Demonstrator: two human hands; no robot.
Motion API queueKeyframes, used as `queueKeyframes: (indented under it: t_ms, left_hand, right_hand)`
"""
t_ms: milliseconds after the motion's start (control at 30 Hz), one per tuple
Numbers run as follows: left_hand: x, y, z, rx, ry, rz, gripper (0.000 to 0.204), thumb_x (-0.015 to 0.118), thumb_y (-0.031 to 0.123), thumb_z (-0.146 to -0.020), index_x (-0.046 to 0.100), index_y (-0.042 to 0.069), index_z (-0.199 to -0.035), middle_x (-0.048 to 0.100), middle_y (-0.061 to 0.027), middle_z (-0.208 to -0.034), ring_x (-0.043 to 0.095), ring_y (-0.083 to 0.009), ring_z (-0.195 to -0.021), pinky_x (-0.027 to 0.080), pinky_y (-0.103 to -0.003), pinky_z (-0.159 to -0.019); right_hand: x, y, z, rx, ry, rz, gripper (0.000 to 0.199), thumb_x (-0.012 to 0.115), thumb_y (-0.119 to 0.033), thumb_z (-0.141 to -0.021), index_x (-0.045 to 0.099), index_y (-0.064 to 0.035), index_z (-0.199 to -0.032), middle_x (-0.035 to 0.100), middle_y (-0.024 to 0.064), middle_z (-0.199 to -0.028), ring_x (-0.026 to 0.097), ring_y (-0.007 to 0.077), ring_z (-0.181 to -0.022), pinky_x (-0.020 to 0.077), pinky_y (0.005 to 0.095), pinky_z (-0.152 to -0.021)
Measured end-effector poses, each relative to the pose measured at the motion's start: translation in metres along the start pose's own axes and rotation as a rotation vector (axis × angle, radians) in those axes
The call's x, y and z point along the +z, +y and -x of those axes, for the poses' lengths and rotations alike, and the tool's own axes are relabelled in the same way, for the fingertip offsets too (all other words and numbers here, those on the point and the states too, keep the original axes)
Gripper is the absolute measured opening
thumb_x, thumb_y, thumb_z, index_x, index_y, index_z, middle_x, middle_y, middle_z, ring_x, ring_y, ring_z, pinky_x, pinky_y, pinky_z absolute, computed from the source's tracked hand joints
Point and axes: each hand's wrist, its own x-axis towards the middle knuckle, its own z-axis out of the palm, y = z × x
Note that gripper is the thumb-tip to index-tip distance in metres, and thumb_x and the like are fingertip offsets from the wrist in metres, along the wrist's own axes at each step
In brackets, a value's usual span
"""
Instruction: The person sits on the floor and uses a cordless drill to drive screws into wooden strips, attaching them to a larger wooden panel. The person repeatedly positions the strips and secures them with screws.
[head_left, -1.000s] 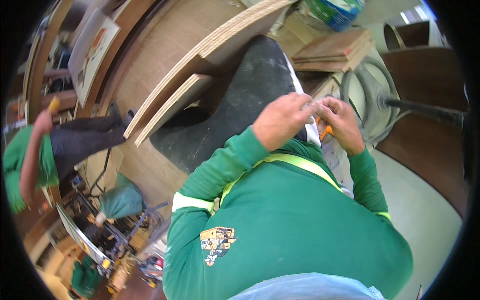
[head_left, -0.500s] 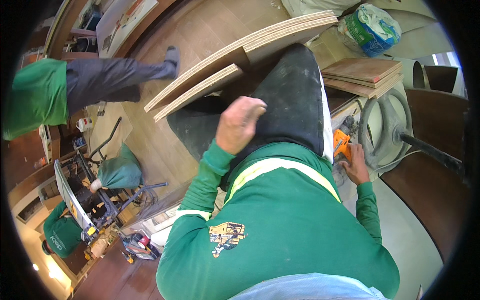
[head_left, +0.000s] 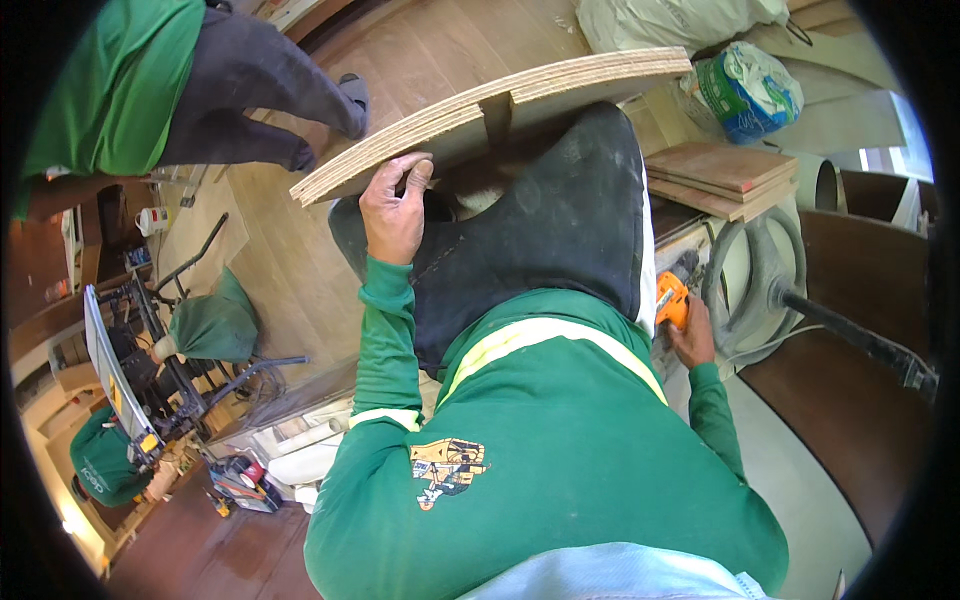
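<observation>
My left hand (head_left: 395, 210) reaches forward in a green sleeve, its fingers curled over the near edge of a thick plywood board (head_left: 470, 120). The board lies across my raised knee in dark trousers (head_left: 560, 220), and a second board (head_left: 600, 75) sits beside it. At my right side, my right hand (head_left: 694, 340) is lower and holds a small orange tool (head_left: 670, 298). My green shirt with a yellow stripe (head_left: 540, 430) fills the lower middle.
Another person in a green top and dark trousers (head_left: 200, 70) stands at the upper left on the wooden floor. Stacked brown boards (head_left: 720, 175), a green and white bag (head_left: 745, 90) and a grey hose (head_left: 760, 290) lie to the right. A machine stand (head_left: 130, 380) and a green sack (head_left: 210, 325) are at the left.
My left hand left my right hand and went forward and left to the plywood edge. My right hand dropped to my side with the orange tool. The other person came closer.
</observation>
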Motion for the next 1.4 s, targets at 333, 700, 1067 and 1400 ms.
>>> queueKeyframes:
  t_ms: [333,700,1067,1400]
  left_hand:
    - [0.0,-0.019,0.005,-0.479,-0.01,0.663,0.031,0.076,0.023,-0.108,0.076,0.0,-0.128,0.077,-0.0033,-0.108,0.074,-0.0136,-0.092,0.061,-0.027,-0.082]
    - [-0.03,-0.055,-0.004,-0.699,-0.177,1.004,0.028,0.069,0.019,-0.111,0.071,0.0,-0.132,0.077,-0.0075,-0.109,0.079,-0.0259,-0.105,0.066,-0.033,-0.087]
    - [-0.025,-0.068,-0.002,-0.757,-0.172,1.036,0.027,0.069,0.02,-0.111,0.071,0.0,-0.129,0.077,-0.0079,-0.107,0.077,-0.0287,-0.111,0.065,-0.038,-0.096]
    - [-0.018,-0.068,-0.001,-0.74,-0.139,1.13,0.023,0.065,0.02,-0.113,0.071,0.0,-0.123,0.077,-0.0113,-0.107,0.077,-0.0302,-0.108,0.064,-0.04,-0.095]
  right_hand:
    - [-0.081,-0.069,0.005,-0.013,0.148,-0.271,0.054,0.089,-0.01,-0.081,0.062,-0.0057,-0.127,0.07,0.0175,-0.113,0.069,0.0427,-0.11,0.0554,0.0487,-0.097]
    - [-0.046,-0.295,-0.109,-0.994,0.071,-0.144,0.043,0.082,-0.021,-0.086,0.068,-0.007,-0.124,0.071,0.0104,-0.104,0.071,0.0331,-0.095,0.0542,0.0434,-0.086]
    - [0.016,-0.319,-0.139,-0.991,-0.075,-0.016,0.044,0.082,-0.027,-0.09,0.064,-0.0103,-0.126,0.073,0.0107,-0.11,0.074,0.0346,-0.101,0.0577,0.0488,-0.092]
    - [0.022,-0.334,-0.141,-0.977,-0.113,-0.008,0.041,0.084,-0.028,-0.089,0.064,-0.0109,-0.12,0.073,0.0109,-0.106,0.074,0.0342,-0.096,0.0574,0.0448,-0.089]
